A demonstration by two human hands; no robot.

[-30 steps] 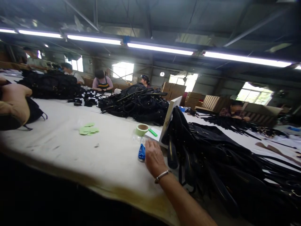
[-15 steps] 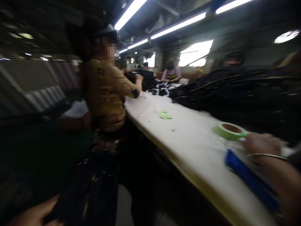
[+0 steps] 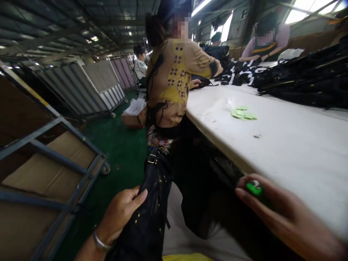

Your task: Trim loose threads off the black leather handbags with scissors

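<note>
Black bag (image 3: 148, 217) hangs low beside the bench (image 3: 285, 145), down near the floor, and your left hand (image 3: 119, 214) has it. Your fingers curl around its upper edge, thumb on top, so your grip is closed tight on the dark leather, probably because the bag is floppy and would slide down if you let go. A gold buckle (image 3: 151, 158) shows near its top.

Your right hand (image 3: 282, 214) is out by the bench edge. Its grip is closed around a small green thing (image 3: 254, 188), held between thumb and fingers; only a bit of it peeks out, so you cannot tell what it is.

Farther up the white bench lie some green paper tags (image 3: 243, 113), and past them a big heap of black bags (image 3: 304, 78). A person in a yellow top (image 3: 174, 83) stands at the bench, both hands on a dark bag. A metal cart (image 3: 54, 170) with cardboard stands on the green floor to your left.
</note>
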